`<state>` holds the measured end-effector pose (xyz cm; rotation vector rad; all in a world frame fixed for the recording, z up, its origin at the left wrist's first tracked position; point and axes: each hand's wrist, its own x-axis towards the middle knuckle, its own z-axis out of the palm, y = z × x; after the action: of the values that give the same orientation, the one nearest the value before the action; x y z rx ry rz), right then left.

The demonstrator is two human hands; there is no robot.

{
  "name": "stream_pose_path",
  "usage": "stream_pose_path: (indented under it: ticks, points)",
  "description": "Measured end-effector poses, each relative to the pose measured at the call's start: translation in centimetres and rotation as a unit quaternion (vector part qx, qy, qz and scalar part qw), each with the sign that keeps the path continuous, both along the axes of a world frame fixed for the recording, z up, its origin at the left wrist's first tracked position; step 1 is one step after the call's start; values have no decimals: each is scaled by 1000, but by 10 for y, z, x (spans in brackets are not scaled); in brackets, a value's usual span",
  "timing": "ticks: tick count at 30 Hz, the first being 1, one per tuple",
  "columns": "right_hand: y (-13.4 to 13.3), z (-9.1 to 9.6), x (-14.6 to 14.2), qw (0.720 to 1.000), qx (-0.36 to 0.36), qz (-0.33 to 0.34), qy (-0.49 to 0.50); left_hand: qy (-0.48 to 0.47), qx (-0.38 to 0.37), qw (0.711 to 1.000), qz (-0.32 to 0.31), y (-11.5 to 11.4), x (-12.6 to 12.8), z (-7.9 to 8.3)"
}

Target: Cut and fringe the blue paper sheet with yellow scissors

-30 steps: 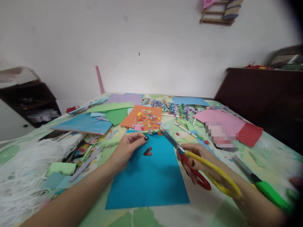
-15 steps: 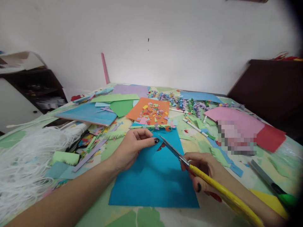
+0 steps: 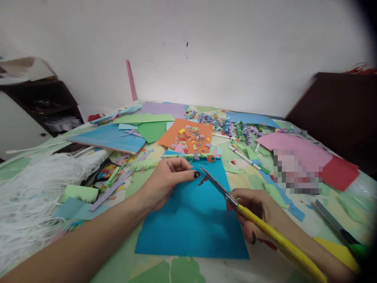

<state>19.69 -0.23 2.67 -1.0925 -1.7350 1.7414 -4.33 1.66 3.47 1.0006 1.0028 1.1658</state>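
A blue paper sheet (image 3: 194, 220) lies flat on the table in front of me. My left hand (image 3: 166, 181) pinches its far left edge, fingers curled and thumb under. My right hand (image 3: 259, 212) grips yellow-handled scissors (image 3: 250, 214). Their blades point up-left over the sheet, with the tip close to my left fingertip. A small red scrap (image 3: 203, 181) lies just under the blade tip.
An orange sheet (image 3: 185, 136) strewn with confetti lies beyond, with curled paper strips (image 3: 226, 127), markers (image 3: 244, 157), pink paper (image 3: 291, 147) and red paper (image 3: 338, 173). Left lie a blue board (image 3: 108, 137), white string (image 3: 32, 188) and scraps. Green-handled scissors (image 3: 341, 232) lie at right.
The scissors swung from the right side of the sheet in over it, toward my left hand. My left hand kept its hold on the sheet's edge. The camera tilted down.
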Motion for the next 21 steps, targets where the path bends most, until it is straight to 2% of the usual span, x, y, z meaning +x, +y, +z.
stream_pose_path:
  ticks: [21]
  points:
    - [-1,3,-3,1000,-23,-10,-12,-3,-2,1000,4,0,0,0]
